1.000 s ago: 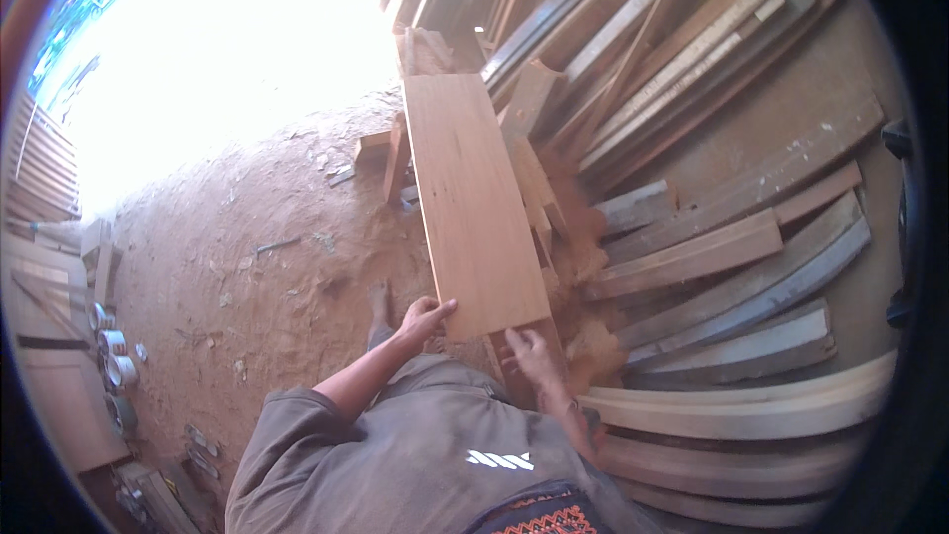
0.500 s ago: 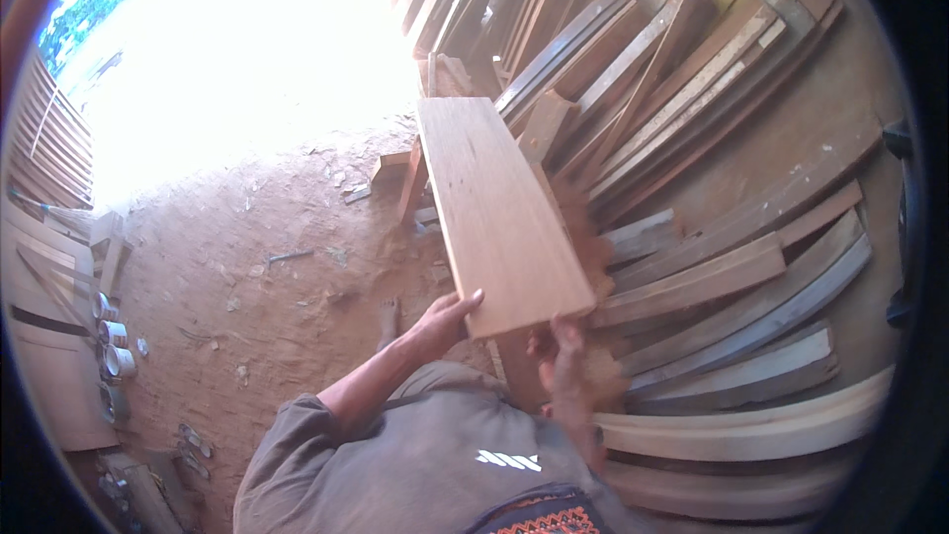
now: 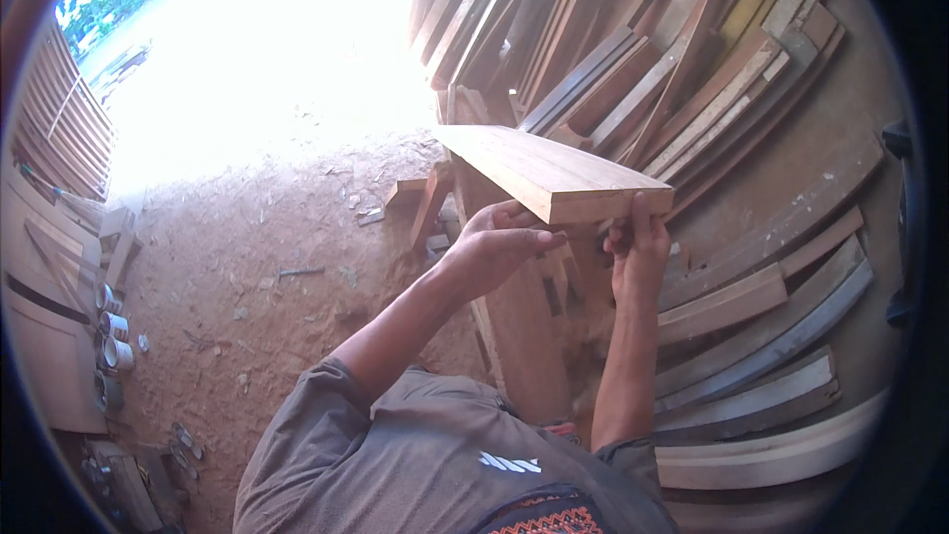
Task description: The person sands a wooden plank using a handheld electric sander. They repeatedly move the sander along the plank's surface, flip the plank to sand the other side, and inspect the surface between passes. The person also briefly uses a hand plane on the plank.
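I hold up a flat, light brown wooden board (image 3: 539, 166) by its near end, raised to chest height and pointing away from me. My left hand (image 3: 494, 245) grips it from below at the near left corner. My right hand (image 3: 638, 242) clasps the near right corner, thumb on the end face. Beneath the board stands a narrow wooden bench or trestle (image 3: 519, 321) with more timber on it.
Long planks and curved boards (image 3: 751, 277) are stacked and leaned all along the right side. Bare dirt floor (image 3: 267, 267) with wood scraps lies to the left. Several tins (image 3: 111, 336) and stacked wood line the left wall. Bright daylight comes from the far opening.
The board lay flat and low in front of me; both hands have lifted its near end high, so I now see its end face.
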A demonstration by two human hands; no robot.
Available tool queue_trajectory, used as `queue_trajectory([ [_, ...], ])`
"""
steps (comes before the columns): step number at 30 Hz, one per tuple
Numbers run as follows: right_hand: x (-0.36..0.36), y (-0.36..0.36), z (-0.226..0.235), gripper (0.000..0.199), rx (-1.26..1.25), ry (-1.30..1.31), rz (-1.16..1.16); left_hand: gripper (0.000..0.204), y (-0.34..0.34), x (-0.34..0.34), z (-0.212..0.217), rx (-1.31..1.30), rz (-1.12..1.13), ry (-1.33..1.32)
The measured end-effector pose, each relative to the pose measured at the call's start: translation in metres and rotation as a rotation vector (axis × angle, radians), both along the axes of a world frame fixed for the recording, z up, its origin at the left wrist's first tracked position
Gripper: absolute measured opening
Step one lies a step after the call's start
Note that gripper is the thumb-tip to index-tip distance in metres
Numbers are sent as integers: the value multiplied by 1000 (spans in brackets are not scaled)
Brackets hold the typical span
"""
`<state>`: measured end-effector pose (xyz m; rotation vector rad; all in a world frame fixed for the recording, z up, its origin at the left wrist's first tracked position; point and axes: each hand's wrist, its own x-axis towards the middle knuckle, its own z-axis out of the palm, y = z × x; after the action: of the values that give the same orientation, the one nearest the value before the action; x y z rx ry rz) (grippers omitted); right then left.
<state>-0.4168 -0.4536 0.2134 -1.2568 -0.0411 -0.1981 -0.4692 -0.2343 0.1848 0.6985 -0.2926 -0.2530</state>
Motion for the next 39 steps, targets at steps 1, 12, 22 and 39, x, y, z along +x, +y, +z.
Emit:
queue_trajectory([
  [1, 1, 1, 1, 39, 8, 4, -10, 79, 0, 1, 1, 3, 6, -6],
  [12, 12, 8, 9, 39, -31, -8, -50, 74, 3, 8, 10, 66, 46, -7],
  [22, 19, 10, 9, 39, -30, -78, -22, 66, 6, 13, 13, -11, 27, 3],
  [39, -148, -63, -189, 54, -40, 656, -52, 114, -40, -82, -210, 588, 32, 451],
])
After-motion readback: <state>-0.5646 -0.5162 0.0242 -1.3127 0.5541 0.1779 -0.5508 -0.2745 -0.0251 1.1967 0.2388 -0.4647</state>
